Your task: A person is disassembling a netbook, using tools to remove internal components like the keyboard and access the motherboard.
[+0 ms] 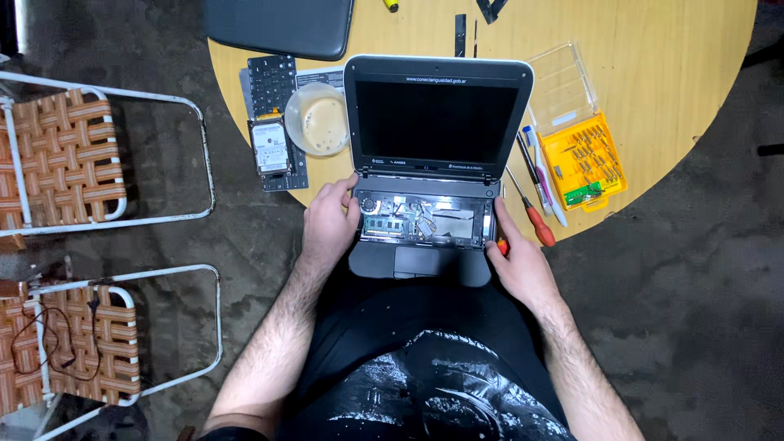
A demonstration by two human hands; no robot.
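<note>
nearest the camera is my lap in a black printed shirt [425, 384], and just past it the small laptop [425, 163], half on my knees and half on the edge of the round wooden table [670, 49]. my left hand [331, 224] is curled around the left edge of the base, fingers resting on the exposed internals. my right hand [518, 261] is cupped on the right edge and there's a bit of orange [503, 245] poking out by the fingers. could be a small screwdriver handle, can't say for sure.

how far along: the keyboard [273, 90] is already off and lying on the table to the left of the screen, so the top of the base is open. i can see a green memory stick [384, 227], a small fan [369, 204] and some silvery foil [425, 219] still in place. the hard drive [270, 147] is lying on the keyboard, looks like it's out already. the trackpad and palm rest are still on, the screen is still attached and dark. so i'd judge it partly stripped, plenty left inside.

further out: a clear plastic cup [318, 122] next to the drive, a red-handled screwdriver [531, 214] and pens right of the laptop, then a yellow bit set case [581, 159] with its clear lid open. a second closed laptop [282, 24] is at the far edge. two woven folding chairs [69, 155] stand on the floor to my left.
</note>
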